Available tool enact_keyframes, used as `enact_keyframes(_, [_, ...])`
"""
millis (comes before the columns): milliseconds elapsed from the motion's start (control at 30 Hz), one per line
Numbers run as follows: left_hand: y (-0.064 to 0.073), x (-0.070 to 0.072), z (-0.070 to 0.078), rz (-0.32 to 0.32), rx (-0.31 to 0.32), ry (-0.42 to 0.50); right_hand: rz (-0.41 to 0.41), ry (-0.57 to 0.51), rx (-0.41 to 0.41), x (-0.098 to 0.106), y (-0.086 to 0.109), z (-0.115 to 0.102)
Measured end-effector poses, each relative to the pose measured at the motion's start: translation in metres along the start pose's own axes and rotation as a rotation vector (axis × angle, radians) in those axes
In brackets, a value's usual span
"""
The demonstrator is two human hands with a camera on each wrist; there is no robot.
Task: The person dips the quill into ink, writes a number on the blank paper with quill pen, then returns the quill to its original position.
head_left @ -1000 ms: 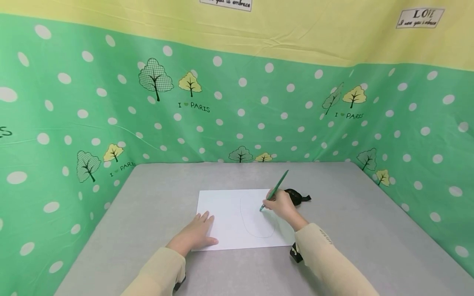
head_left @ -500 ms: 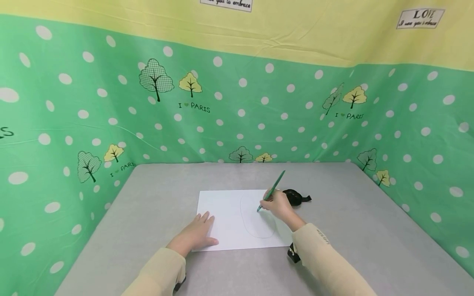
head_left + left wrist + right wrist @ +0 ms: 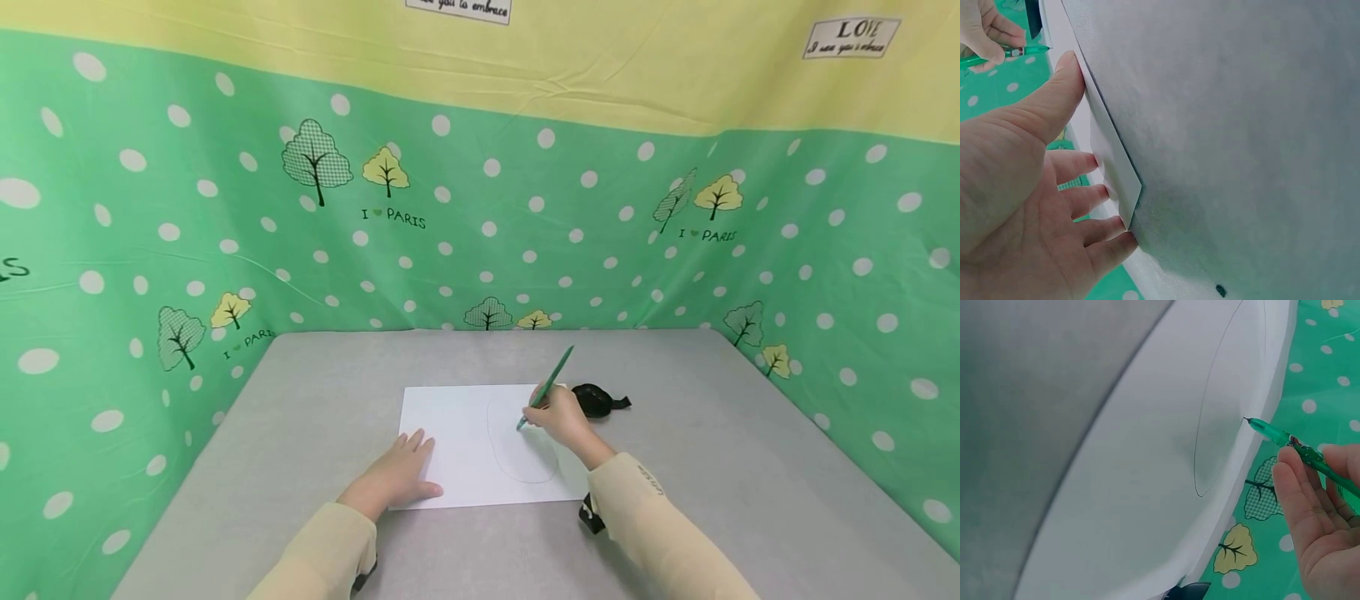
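Observation:
A white sheet of paper (image 3: 457, 450) lies on the grey table, bearing a thin, dark U-shaped line (image 3: 525, 482). My right hand (image 3: 561, 418) pinches a green pen (image 3: 553, 375) between thumb and fingers, tilted with its tip over the sheet inside the curve. In the right wrist view the pen (image 3: 1272, 432) shows a fine dark point at or just above the paper; contact is hard to tell. My left hand (image 3: 397, 473) rests on the sheet's left side with fingers spread. In the left wrist view its fingertips (image 3: 1113, 253) lie at the paper's corner.
A glossy black object (image 3: 595, 402) with a short tail lies beyond the right hand, partly hidden by it; its kind is unclear. A green and yellow printed cloth (image 3: 480, 208) hangs around the back and sides of the table (image 3: 337, 367).
My right hand and the pen have shifted slightly to the left over the paper. The left hand and the sheet stay where they were.

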State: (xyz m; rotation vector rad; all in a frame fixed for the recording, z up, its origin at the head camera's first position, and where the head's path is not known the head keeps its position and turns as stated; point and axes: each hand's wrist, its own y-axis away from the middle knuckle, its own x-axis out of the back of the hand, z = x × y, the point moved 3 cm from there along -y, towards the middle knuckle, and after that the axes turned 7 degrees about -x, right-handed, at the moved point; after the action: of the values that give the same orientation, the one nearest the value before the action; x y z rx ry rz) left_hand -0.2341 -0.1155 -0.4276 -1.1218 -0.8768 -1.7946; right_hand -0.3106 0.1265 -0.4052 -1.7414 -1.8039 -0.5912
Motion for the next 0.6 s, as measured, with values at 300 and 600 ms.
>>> enact_keyframes(300, [0.0000, -0.0003, -0.0002, 0.003, 0.005, -0.002, -0.021, 0.004, -0.020, -0.0041, 0.0001, -0.0016])
enact_keyframes(600, [0.0001, -0.0003, -0.0002, 0.010, 0.005, 0.009, -0.014, 0.009, -0.013, -0.0062, 0.0009, -0.0039])
